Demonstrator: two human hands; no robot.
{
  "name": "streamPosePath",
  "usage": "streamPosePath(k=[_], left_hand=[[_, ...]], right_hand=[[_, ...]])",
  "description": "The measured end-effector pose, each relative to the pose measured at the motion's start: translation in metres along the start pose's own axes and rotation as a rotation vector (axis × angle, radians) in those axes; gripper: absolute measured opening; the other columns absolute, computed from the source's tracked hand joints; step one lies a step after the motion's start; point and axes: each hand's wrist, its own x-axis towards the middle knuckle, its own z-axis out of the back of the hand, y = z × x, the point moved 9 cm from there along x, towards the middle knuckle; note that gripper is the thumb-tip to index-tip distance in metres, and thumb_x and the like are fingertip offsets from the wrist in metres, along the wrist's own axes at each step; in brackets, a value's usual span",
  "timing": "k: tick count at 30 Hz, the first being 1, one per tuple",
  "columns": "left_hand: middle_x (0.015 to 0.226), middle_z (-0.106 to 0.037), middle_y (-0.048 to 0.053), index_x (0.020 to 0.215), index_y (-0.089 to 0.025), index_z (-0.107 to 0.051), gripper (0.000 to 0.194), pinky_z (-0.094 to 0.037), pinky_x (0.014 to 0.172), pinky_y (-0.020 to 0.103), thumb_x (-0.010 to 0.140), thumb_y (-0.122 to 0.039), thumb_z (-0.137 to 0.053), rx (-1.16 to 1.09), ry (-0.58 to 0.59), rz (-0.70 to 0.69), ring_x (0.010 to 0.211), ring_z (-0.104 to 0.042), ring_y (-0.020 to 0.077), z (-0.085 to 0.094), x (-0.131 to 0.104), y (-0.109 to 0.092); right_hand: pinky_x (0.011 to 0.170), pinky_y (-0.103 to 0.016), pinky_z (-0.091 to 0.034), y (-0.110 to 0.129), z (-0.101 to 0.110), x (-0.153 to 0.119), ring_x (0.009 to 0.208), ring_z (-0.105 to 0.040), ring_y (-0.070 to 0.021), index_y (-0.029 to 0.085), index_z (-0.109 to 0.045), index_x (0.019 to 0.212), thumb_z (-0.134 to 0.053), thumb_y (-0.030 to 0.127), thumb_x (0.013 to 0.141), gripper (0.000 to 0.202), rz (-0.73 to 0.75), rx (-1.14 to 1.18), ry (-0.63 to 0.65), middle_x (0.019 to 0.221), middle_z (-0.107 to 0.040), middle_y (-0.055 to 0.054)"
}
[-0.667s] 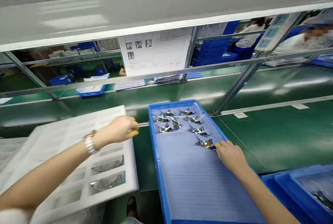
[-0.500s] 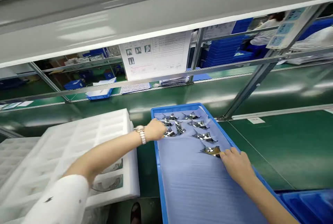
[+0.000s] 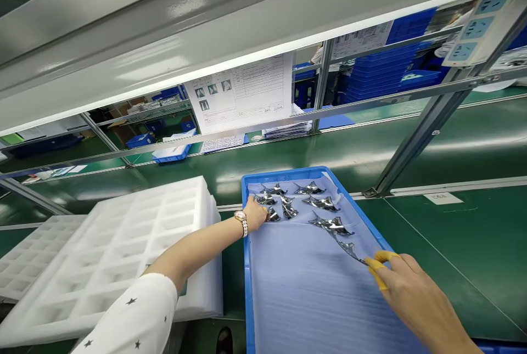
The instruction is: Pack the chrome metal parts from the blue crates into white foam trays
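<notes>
Several shiny, curved metal pieces [image 3: 324, 203] lie on the blue-grey lining of a blue tray [image 3: 248, 266]. My right hand [image 3: 405, 282], with yellow covers on its fingertips, pinches the pointed end of one metal piece [image 3: 348, 246]. That piece is tilted, its far end beside another piece [image 3: 332, 224]. At the tray's left edge, my left hand [image 3: 255, 214] has its fingers closed by a metal piece [image 3: 272, 214]; its fingertips are partly hidden, and I cannot make out whether they grip it.
White foam trays [image 3: 152, 217] with compartments are stacked at the left. A metal post [image 3: 415, 140] stands behind the blue tray's right side. A printed sheet [image 3: 242, 96] hangs from the frame, and a light housing [image 3: 185, 41] crosses above.
My right hand has moved right and nearer to me, pulling the metal piece round so that it slants. My left hand stays at the tray's left edge. The view has shifted.
</notes>
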Motion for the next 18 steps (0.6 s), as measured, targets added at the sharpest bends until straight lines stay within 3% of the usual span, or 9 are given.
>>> streamPosePath(k=[5, 10, 14, 18], left_hand=[[0.091, -0.073, 0.015, 0.103, -0.014, -0.066, 0.026, -0.038, 0.086, 0.045, 0.078, -0.015, -0.072, 0.004, -0.051, -0.007, 0.087, -0.065, 0.0291, -0.001, 0.002, -0.003], [0.083, -0.072, 0.013, 0.099, -0.013, -0.068, 0.024, -0.039, 0.085, 0.046, 0.076, -0.01, -0.073, -0.029, -0.045, -0.004, 0.079, -0.066, 0.0279, 0.003, 0.003, -0.001], [0.076, -0.07, 0.011, 0.095, -0.011, -0.068, 0.02, -0.039, 0.083, 0.045, 0.076, -0.006, -0.072, -0.042, -0.097, -0.032, 0.074, -0.066, 0.0267, 0.023, -0.004, 0.0], [0.067, -0.066, 0.007, 0.086, -0.013, -0.066, 0.013, -0.039, 0.081, 0.041, 0.08, -0.002, -0.066, -0.04, -0.215, -0.128, 0.067, -0.063, 0.0224, 0.056, -0.019, -0.001]], right_hand=[[0.055, -0.025, -0.05, 0.01, 0.016, 0.009, 0.085, -0.06, -0.0207, 0.022, -0.079, 0.092, -0.048, 0.032, 0.101, 0.033, 0.003, 0.089, -0.081, 0.092, -0.067, -0.009], [0.06, -0.027, -0.053, 0.026, 0.027, 0.021, 0.082, -0.062, -0.0189, 0.025, -0.078, 0.098, -0.048, 0.041, 0.101, 0.033, -0.036, 0.189, -0.133, 0.093, -0.066, -0.007], [0.066, -0.03, -0.055, 0.047, 0.043, 0.026, 0.08, -0.062, -0.0178, 0.024, -0.077, 0.098, -0.05, 0.04, 0.101, 0.031, -0.045, 0.205, -0.167, 0.092, -0.067, -0.006], [0.072, -0.033, -0.056, 0.067, 0.06, 0.029, 0.081, -0.064, -0.0189, 0.025, -0.076, 0.099, -0.053, 0.04, 0.1, 0.027, -0.046, 0.198, -0.192, 0.093, -0.067, -0.005]])
